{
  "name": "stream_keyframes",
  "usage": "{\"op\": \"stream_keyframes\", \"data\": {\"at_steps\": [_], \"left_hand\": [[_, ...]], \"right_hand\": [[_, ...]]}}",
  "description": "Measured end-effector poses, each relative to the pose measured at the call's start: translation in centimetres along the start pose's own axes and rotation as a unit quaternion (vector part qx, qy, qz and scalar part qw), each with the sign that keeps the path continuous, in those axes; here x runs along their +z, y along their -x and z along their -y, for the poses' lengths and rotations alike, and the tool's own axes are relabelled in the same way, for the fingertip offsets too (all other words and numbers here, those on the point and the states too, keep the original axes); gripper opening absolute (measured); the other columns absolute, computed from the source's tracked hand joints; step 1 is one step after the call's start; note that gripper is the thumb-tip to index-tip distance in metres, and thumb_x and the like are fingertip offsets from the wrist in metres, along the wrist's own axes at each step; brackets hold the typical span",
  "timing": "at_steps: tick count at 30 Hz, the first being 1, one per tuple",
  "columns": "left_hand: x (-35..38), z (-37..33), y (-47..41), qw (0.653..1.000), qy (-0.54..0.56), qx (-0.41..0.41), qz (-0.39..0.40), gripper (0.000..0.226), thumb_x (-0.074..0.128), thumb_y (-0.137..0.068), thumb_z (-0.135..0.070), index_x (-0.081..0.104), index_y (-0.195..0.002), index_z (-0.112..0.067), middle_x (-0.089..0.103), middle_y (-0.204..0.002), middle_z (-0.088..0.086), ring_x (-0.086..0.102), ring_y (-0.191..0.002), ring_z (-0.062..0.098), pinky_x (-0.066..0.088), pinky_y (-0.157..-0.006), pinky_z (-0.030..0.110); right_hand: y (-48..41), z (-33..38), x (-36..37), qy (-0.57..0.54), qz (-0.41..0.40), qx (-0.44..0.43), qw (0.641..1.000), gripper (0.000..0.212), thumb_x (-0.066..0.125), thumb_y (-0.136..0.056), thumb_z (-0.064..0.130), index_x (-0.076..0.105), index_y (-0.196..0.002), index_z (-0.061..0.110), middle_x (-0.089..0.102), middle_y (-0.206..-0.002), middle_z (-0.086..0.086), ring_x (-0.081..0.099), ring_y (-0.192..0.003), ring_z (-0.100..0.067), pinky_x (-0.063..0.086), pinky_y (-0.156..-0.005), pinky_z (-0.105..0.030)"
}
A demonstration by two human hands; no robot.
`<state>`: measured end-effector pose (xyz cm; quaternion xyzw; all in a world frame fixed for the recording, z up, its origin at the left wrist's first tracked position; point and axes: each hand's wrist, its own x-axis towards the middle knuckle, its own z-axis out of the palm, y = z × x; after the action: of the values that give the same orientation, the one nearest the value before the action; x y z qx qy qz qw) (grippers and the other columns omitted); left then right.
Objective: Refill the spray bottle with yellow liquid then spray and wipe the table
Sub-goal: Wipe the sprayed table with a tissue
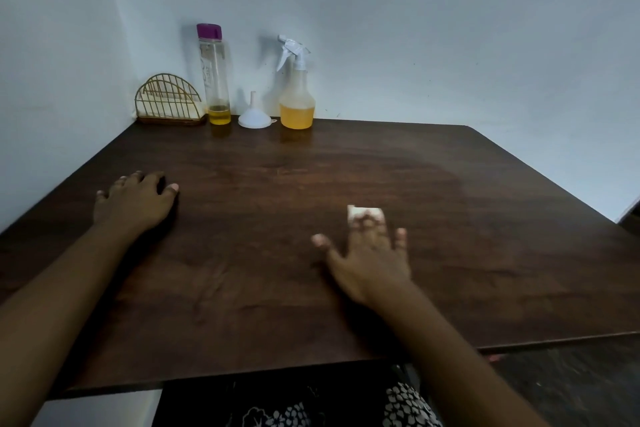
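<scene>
On the table (277, 270), right of centre, the right hand (372, 260) presses a white tissue (364, 210) under spread, straight fingers. The tissue pokes out at their 12 o'clock, long axis 9-to-3. The left hand (135, 204) rests relaxed and empty, well off at 9 o'clock. The spray bottle (297, 104) stands at 11 o'clock.

The blurred right hand (370, 253) hides most of the white tissue (364, 210).
</scene>
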<state>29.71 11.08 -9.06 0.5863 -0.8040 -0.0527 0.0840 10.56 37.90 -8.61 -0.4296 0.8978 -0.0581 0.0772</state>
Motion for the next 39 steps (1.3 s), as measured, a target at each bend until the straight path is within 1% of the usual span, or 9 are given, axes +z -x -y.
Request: {"op": "stream_keyframes", "data": {"at_steps": [3,6,12,15,23,26,31,34,39], "left_hand": [[-0.2,0.0,0.2,1.000,-0.002,0.000,0.000,0.057,0.030,-0.095,-0.052,0.033,-0.144,-0.023,0.026,-0.155,0.010,0.022,-0.142,0.031,0.016,-0.112,0.054],[-0.4,-0.2,0.5,1.000,-0.003,0.000,0.001,0.057,0.031,-0.095,-0.051,0.034,-0.144,-0.022,0.027,-0.154,0.011,0.023,-0.141,0.032,0.017,-0.112,0.055],[-2.7,-2.0,3.4,0.996,-0.036,-0.009,0.085,0.059,0.033,-0.094,-0.054,0.033,-0.143,-0.021,0.031,-0.150,0.014,0.031,-0.135,0.035,0.032,-0.107,0.053],[-3.4,-3.3,8.5,0.989,-0.065,0.027,0.126,0.061,0.034,-0.092,-0.058,0.031,-0.143,-0.024,0.033,-0.148,0.011,0.035,-0.132,0.033,0.038,-0.104,0.047],[-2.2,-2.7,18.3,0.988,-0.035,0.070,0.137,0.060,0.020,-0.091,-0.060,0.001,-0.146,-0.044,-0.002,-0.160,-0.006,0.000,-0.146,0.019,0.013,-0.115,0.049],[-1.4,-3.4,20.4,0.994,-0.007,0.054,0.097,0.057,0.015,-0.092,-0.057,0.000,-0.146,-0.045,-0.003,-0.160,-0.008,-0.003,-0.146,0.017,0.008,-0.115,0.050],[-0.9,-3.9,21.8,0.998,0.002,0.049,0.028,0.059,0.013,-0.090,-0.057,0.004,-0.147,-0.043,0.006,-0.159,-0.007,0.004,-0.146,0.017,0.012,-0.114,0.049],[-0.9,-3.9,21.7,0.998,-0.009,0.048,0.027,0.059,0.012,-0.091,-0.056,0.003,-0.147,-0.042,0.005,-0.160,-0.005,0.005,-0.146,0.019,0.014,-0.113,0.050],[-0.8,-4.8,21.7,0.998,-0.004,0.025,0.049,0.059,0.011,-0.091,-0.057,0.000,-0.147,-0.042,0.001,-0.160,-0.004,0.001,-0.146,0.021,0.011,-0.112,0.055]], "right_hand": [[2.8,6.5,1.7,-0.021,-0.001,-0.124,0.992,0.099,-0.003,-0.072,0.076,-0.008,-0.149,0.013,-0.018,-0.157,-0.002,-0.024,-0.141,-0.020,-0.025,-0.106,-0.043],[4.0,7.2,1.9,-0.028,0.001,-0.169,0.985,0.100,-0.008,-0.066,0.075,-0.006,-0.150,0.019,-0.016,-0.157,0.006,-0.024,-0.141,-0.017,-0.029,-0.104,-0.044],[3.5,-3.3,0.1,0.017,-0.024,-0.013,0.999,0.098,-0.009,-0.068,0.076,-0.006,-0.150,0.023,-0.010,-0.158,0.006,-0.016,-0.144,-0.012,-0.016,-0.111,-0.049],[3.6,-3.6,-0.4,0.018,-0.007,0.024,1.000,0.094,-0.005,-0.073,0.075,-0.008,-0.149,0.019,-0.012,-0.158,0.001,-0.016,-0.144,-0.017,-0.016,-0.111,-0.049],[6.1,5.5,1.8,-0.023,0.001,-0.184,0.983,0.093,-0.003,-0.075,0.073,-0.004,-0.150,0.018,-0.010,-0.158,0.001,-0.018,-0.143,-0.014,-0.026,-0.106,-0.044],[5.7,0.3,1.3,-0.008,-0.018,-0.129,0.991,0.091,-0.003,-0.074,0.075,-0.006,-0.150,0.023,-0.009,-0.158,0.007,-0.015,-0.143,-0.010,-0.020,-0.111,-0.047],[5.9,-11.1,-1.4,0.028,-0.027,0.072,0.997,0.091,-0.008,-0.072,0.073,-0.003,-0.150,0.025,-0.007,-0.158,0.007,-0.008,-0.145,-0.010,-0.010,-0.113,-0.052],[5.5,-12.6,-2.0,0.022,-0.017,0.129,0.991,0.093,-0.007,-0.074,0.073,0.000,-0.150,0.020,-0.007,-0.159,0.002,-0.008,-0.145,-0.015,-0.007,-0.114,-0.053],[5.5,-4.8,0.1,0.009,-0.015,-0.041,0.999,0.091,-0.001,-0.077,0.074,-0.005,-0.150,0.019,-0.008,-0.158,0.001,-0.012,-0.145,-0.015,-0.015,-0.112,-0.046]]}}
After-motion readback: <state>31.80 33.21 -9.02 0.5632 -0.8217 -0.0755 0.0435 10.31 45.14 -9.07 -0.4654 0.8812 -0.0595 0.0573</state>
